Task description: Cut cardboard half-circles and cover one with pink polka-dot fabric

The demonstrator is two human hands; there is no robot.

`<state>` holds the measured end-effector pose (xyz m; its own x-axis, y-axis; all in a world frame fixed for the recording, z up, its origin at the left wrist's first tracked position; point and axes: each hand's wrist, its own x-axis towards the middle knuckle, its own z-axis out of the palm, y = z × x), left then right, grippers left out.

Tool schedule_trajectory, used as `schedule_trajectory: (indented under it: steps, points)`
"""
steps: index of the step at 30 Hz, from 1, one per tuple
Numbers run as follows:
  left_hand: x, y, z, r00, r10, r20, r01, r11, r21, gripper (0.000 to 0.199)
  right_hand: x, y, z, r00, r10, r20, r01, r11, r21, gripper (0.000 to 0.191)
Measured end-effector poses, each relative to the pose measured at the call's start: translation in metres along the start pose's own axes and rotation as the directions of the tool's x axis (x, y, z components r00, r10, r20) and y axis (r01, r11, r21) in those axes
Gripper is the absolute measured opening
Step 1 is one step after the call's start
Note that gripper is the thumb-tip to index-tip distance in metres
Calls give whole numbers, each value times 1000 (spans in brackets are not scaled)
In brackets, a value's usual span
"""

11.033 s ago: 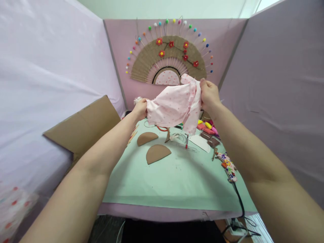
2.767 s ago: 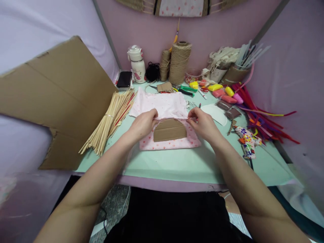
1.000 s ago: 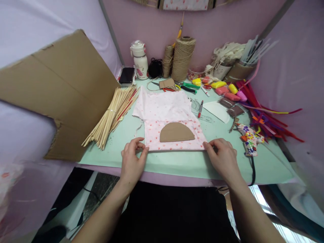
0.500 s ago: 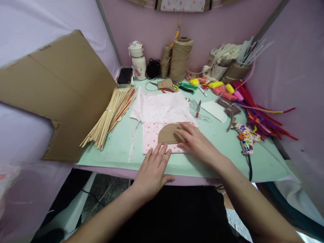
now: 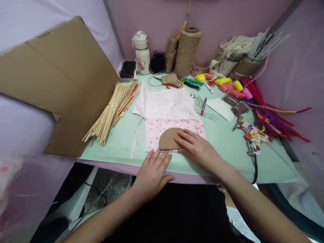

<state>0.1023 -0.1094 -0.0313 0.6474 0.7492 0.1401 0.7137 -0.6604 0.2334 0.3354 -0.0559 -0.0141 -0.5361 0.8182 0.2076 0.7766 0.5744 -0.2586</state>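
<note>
Wooden sticks (image 5: 111, 109) beside cloth (image 5: 167, 104); twine (image 5: 188, 52) behind.

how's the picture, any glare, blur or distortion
Head view: soft light, no harsh glare on the pink cloth; head view: left hand and right hand have clear outlines; head view: large cardboard sheet looks stretched toward the edge, likely by the lens; head view: print on the clear ruler is unreadable.
</note>
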Motion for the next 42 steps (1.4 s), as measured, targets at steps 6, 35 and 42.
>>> schedule_trajectory:
  steps: [6,35,42]
  points:
    - [-4,-5,-1,988,-1,-156,-7,999,-52,41,-6,-2,8,1000,8,-26,-8,1000,20,39]
    - [-7,-10,5,970,-2,-243,-12,998,-58,38,6,-1,10,995,52,-86,-49,998,26,29]
    - [-7,-9,5,969,-14,-247,-2,998,-66,37,4,-5,8,994,68,-87,-63,996,62,28]
